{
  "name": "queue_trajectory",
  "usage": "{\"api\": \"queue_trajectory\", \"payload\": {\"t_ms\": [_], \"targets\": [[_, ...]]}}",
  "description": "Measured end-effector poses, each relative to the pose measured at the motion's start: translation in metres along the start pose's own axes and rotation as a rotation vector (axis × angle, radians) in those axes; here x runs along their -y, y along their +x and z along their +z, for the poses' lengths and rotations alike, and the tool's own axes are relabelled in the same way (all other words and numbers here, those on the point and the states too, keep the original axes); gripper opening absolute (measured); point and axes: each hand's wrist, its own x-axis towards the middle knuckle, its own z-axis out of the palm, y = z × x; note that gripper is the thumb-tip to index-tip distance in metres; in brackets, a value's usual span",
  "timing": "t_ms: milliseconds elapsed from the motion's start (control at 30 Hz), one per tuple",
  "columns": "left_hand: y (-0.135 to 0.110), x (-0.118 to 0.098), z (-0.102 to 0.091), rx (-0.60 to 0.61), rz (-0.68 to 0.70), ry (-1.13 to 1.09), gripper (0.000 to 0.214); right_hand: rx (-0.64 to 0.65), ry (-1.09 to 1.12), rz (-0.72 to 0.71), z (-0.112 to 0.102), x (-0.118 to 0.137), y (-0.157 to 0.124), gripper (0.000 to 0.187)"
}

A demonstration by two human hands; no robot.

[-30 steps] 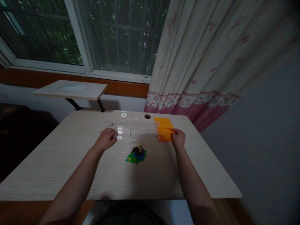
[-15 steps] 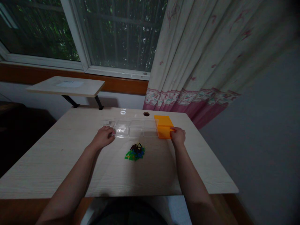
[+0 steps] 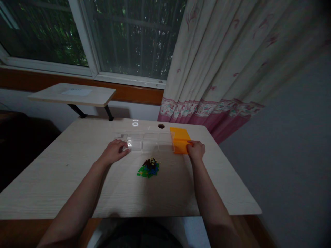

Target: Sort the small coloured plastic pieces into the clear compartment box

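Note:
A clear plastic compartment tray point(image 3: 150, 146) lies across the desk, its see-through sections side by side. At its left end is my left hand point(image 3: 115, 151), fingers curled over the end and thumb stretched along the front edge. An orange plastic tray point(image 3: 180, 140) with two sections meets the clear tray's right end. My right hand point(image 3: 196, 151) grips the orange tray at its right front side, thumb and fingers closed on the edge. Nearer to me lies a small heap of tiny toy bricks point(image 3: 149, 168) in green, blue, dark brown and pale yellow, touched by neither hand.
The pale wooden desk point(image 3: 165, 196) has a round cable hole point(image 3: 161, 126) near its back edge. A raised shelf point(image 3: 72, 94) on black legs stands at the back left, with a paper point(image 3: 77, 92) on it. A curtain point(image 3: 207, 86) hangs behind the right side.
My left thumb and fingers have shifted slightly right along the clear tray. My right hand stays on the orange tray, which has barely moved. The brick heap looks the same.

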Motion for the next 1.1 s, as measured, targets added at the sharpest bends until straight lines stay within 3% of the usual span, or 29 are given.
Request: {"api": "queue_trajectory", "payload": {"t_ms": [133, 233, 333, 400, 467, 567, 633, 800, 1100], "targets": [[0.001, -0.023, -0.009, -0.21, -0.098, 0.12, 0.045, -0.143, 0.046, -0.073, -0.016, 0.018, 0.005, 0.031], [0.002, -0.045, -0.013, -0.219, -0.008, 0.034, 0.042, -0.058, 0.195, -0.252, -0.028, 0.036, 0.009, 0.032], [0.003, -0.065, -0.008, -0.034, 0.202, -0.132, 0.032, 0.216, 0.389, -0.394, -0.034, 0.06, 0.0, 0.034], [0.001, -0.075, 0.0, 0.076, 0.297, -0.226, 0.034, 0.481, 0.413, -0.503, -0.036, 0.078, -0.016, 0.031], [-0.002, -0.084, 0.008, 0.137, 0.333, -0.299, 0.047, 0.741, 0.398, -0.596, -0.035, 0.094, -0.036, 0.028], [-0.008, -0.095, 0.022, 0.177, 0.358, -0.367, 0.074, 0.904, 0.356, -0.698, -0.034, 0.111, -0.062, 0.025], [-0.012, -0.101, 0.031, 0.19, 0.367, -0.405, 0.08, 0.906, 0.312, -0.721, -0.033, 0.116, -0.073, 0.026], [-0.014, -0.105, 0.048, 0.155, 0.352, -0.398, 0.07, 0.911, 0.235, -0.71, -0.03, 0.109, -0.079, 0.032], [-0.001, -0.095, 0.051, 0.06, 0.243, -0.296, 0.043, 0.867, 0.236, -0.731, -0.017, 0.109, -0.088, 0.013]]}}
